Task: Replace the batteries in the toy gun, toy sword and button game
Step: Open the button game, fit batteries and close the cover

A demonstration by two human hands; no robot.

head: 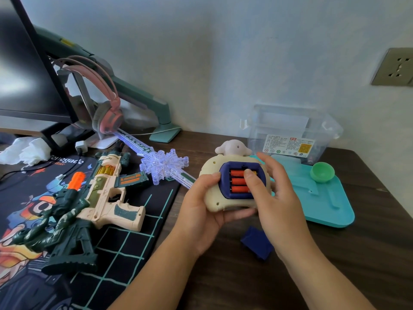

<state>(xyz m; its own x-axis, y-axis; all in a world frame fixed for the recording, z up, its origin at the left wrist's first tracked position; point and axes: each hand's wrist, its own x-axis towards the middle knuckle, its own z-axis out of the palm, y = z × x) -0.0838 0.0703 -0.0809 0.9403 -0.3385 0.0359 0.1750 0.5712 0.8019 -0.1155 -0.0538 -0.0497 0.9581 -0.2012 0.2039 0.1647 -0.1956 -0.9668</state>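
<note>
Both forearms reach in from 6 o'clock over a dark wooden desk (335, 276) set against a pale wall. At 9 o'clock lies a black desk mat (125, 253) with a teal grid and the word "Renegade". On it rests the toy gun (100, 193), its long axis from 7 to 1 o'clock, stock nearest, muzzle away. The toy sword (156, 162), lit blue, runs from 10 to 4 o'clock, snowflake guard mid-length and grip end by the left hand (201, 211).

At 2 o'clock stand a teal lid (324, 202) and a clear box (295, 135); its label print is too small to read.

At centre, the button game (214, 198) is held back-up, its animal head toward 12. The left hand cradles it from below, fingers curled. The right hand (274, 198) grips its right side, thumb pressing the orange batteries (238, 181), which lie 9 to 3. A navy cover (258, 242) lies at 5 o'clock.
</note>
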